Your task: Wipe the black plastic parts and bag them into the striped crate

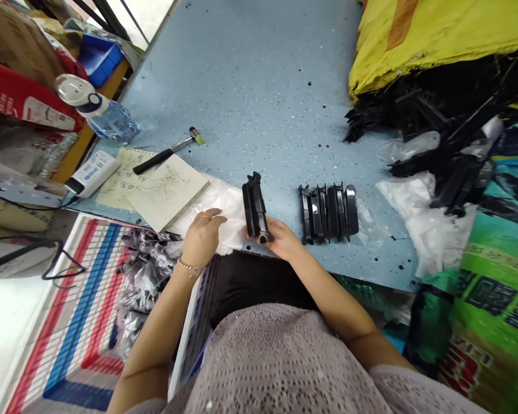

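My right hand [281, 238] is closed around the lower end of a pair of black plastic parts [254, 207], held upright side by side near the table's front edge. My left hand [201, 237] rests at a stack of thin white plastic bags [231, 215], its fingers bent and pinched at the top of the stack. To the right of my right hand, several more black plastic parts [328, 213] lie in a row on the blue speckled table [263, 86].
A notepad [168, 192], a small hammer [166, 156], a white box-shaped device [95, 172] and a water bottle [107, 118] are at the left. A striped basket [75, 299] holds bagged parts below. At right, a yellow sack [449, 40] spills black parts beside a green sack [496, 299].
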`<state>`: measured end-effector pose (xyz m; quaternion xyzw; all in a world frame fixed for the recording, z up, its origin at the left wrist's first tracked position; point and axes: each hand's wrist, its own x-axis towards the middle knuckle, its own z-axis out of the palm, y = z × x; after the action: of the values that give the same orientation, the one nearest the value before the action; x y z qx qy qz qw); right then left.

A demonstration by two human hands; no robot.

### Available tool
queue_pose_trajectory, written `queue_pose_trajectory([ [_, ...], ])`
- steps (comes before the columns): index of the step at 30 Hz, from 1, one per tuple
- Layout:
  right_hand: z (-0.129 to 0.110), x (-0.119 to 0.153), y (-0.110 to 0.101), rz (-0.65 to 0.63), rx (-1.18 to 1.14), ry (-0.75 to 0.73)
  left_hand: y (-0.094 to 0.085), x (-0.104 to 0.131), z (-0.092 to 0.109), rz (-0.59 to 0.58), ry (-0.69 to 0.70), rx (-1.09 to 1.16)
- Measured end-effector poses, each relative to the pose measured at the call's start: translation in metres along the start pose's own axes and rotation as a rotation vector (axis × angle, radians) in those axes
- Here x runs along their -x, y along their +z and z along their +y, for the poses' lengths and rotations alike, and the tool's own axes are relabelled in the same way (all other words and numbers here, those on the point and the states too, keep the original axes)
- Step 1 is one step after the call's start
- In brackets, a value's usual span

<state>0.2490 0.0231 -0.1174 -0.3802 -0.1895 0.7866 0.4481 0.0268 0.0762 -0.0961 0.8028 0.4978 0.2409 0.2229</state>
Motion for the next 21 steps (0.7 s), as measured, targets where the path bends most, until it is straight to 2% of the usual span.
queue_pose_trajectory([
  [2,0.003,0.015,-0.011,-0.136,-0.002,0.101,-0.002,-0.001,-0.003,-0.018,0.043,-0.042],
  [4,0.007,0.025,-0.019,-0.250,-0.036,0.267,-0.004,0.000,-0.006,-0.004,0.029,-0.024],
  [6,0.013,0.024,-0.020,-0.261,-0.099,0.390,-0.005,0.006,-0.004,0.027,0.045,-0.013],
  [7,0.016,0.020,-0.018,-0.230,-0.120,0.400,-0.005,0.010,-0.001,0.028,0.088,-0.007],
  [8,0.019,0.015,-0.013,-0.190,-0.110,0.378,-0.004,0.016,0.004,0.005,0.150,0.006],
  [10,0.021,0.007,0.001,-0.088,0.054,0.228,-0.002,0.030,0.018,-0.104,0.298,0.058],
  [13,0.018,0.012,0.031,0.089,0.599,-0.117,-0.005,0.049,0.043,-0.236,0.405,0.115],
  [14,0.015,0.018,0.040,0.105,0.767,-0.208,-0.011,0.056,0.050,-0.233,0.410,0.108],
  [15,0.012,0.026,0.047,0.062,0.889,-0.263,-0.021,0.064,0.056,-0.218,0.406,0.086],
  [17,0.001,0.043,0.054,-0.155,0.998,-0.278,-0.048,0.086,0.056,-0.205,0.341,0.016],
  [18,-0.006,0.051,0.053,-0.249,1.017,-0.274,-0.064,0.099,0.049,-0.224,0.276,-0.027],
  [19,-0.015,0.058,0.048,-0.270,1.052,-0.287,-0.078,0.115,0.037,-0.264,0.164,-0.072],
  [20,-0.026,0.064,0.039,-0.192,1.124,-0.322,-0.089,0.130,0.021,-0.334,0.014,-0.125],
  [21,-0.037,0.069,0.028,-0.030,1.238,-0.362,-0.095,0.145,0.001,-0.411,-0.144,-0.184],
])
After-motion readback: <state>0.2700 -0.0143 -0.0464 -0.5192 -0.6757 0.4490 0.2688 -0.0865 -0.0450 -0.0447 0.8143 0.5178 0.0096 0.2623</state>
